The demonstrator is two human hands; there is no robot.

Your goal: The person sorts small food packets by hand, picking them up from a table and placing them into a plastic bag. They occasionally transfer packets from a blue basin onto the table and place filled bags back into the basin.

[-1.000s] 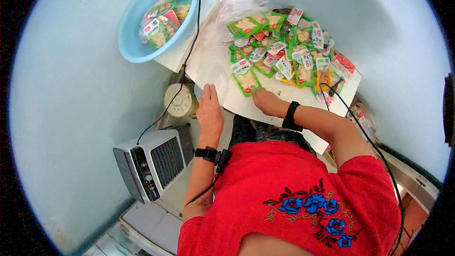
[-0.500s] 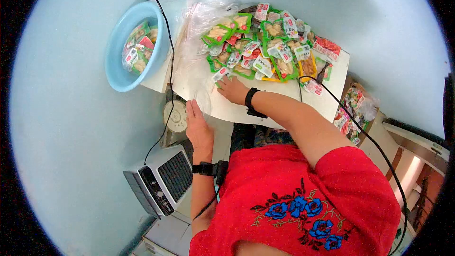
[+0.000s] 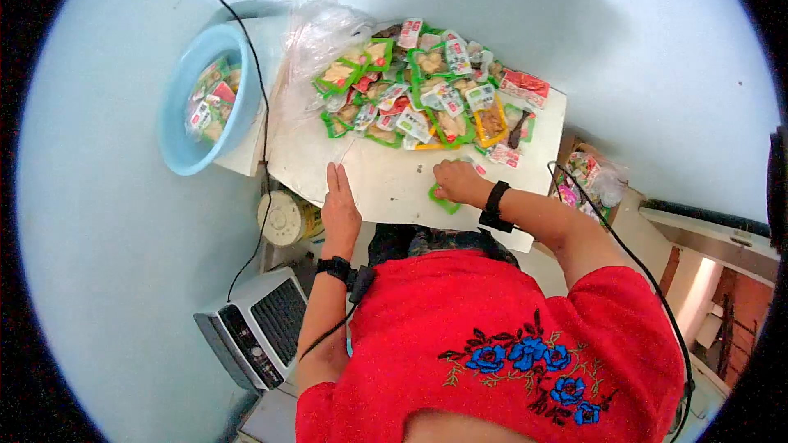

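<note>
My left hand [image 3: 341, 212] is raised at the table's front edge, its fingers straight and pressed together. A thin, see-through edge runs up from its fingertips, apparently a clear plastic bag that is hard to make out. My right hand [image 3: 461, 183] is closed on a green-edged snack packet [image 3: 444, 200] low over the front of the white table [image 3: 382, 189], and the fingers hide part of it. Beyond both hands lies a heap of sealed snack packets [image 3: 435, 98] with green, yellow and red edges.
Clear plastic bags [image 3: 324, 33] lie at the table's left. A blue basin [image 3: 176, 107] there holds several packets. A black cable [image 3: 264, 115] hangs in front. A white-lidded bucket [image 3: 285, 219] and an air cooler [image 3: 254, 332] stand below; a box of packets [image 3: 587, 176] is at right.
My right hand has moved right and nearer the table's front edge, and now has a green-edged packet in it. My left hand stays upright near the front edge. The whole view has shifted slightly.
</note>
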